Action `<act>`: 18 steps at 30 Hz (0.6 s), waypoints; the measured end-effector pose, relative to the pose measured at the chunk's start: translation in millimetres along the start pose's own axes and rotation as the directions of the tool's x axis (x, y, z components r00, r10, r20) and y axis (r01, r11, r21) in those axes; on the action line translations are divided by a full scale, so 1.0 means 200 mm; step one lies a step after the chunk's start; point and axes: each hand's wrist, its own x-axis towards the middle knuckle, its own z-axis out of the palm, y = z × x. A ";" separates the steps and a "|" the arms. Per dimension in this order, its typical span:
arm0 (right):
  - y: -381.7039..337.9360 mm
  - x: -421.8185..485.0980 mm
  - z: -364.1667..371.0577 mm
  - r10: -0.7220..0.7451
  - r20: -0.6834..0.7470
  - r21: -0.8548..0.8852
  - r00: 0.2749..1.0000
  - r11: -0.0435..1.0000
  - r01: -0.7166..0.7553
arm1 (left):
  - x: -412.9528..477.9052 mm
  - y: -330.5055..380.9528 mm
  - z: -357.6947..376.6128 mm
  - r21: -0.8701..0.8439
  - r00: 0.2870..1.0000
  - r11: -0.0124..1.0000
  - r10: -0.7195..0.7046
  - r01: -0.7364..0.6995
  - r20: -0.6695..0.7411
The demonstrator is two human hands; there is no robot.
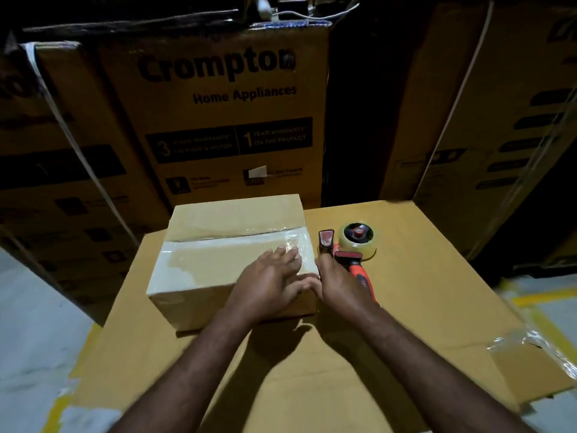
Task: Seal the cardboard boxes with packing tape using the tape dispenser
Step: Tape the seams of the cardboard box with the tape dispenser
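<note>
A small cardboard box (pixel 218 264) stands on a large flat carton (pixel 312 354), with clear tape along its top seam and down its right end. My left hand (pixel 268 282) lies flat on the box's top right corner, fingers straight, pressing the tape. My right hand (pixel 340 284) is at the box's right side, next to the red and black tape dispenser (pixel 349 254), which lies on the carton with its clear tape roll (pixel 357 240) at the far end. The hand covers part of the dispenser's handle; whether its fingers curl around the handle is hidden.
Tall printed cartons (pixel 224 114) stand stacked behind the work surface, more at the left (pixel 62 170) and right (pixel 499 120). The big carton's right flap (pixel 530 367) carries crumpled tape. Grey floor with yellow lines (pixel 543 296) lies on both sides.
</note>
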 end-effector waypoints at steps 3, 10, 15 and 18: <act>0.03 0.00 0.01 -0.011 0.006 0.031 1.000 0.999 0.011 | -0.01 0.01 0.04 0.048 0.997 0.999 0.013 -0.009 -0.074; 0.06 0.00 -0.06 -0.042 0.156 0.018 0.987 0.999 0.040 | 0.00 -0.02 -0.02 0.034 0.998 0.999 0.027 -0.025 -0.058; 0.03 0.02 -0.10 0.028 0.009 0.176 1.000 0.984 -0.030 | 0.01 0.01 -0.02 0.035 0.999 0.999 0.027 -0.026 -0.030; 0.00 0.03 -0.09 -0.029 -0.045 -0.031 0.999 0.999 0.028 | 0.00 -0.02 -0.03 0.032 0.999 0.999 0.044 -0.044 0.017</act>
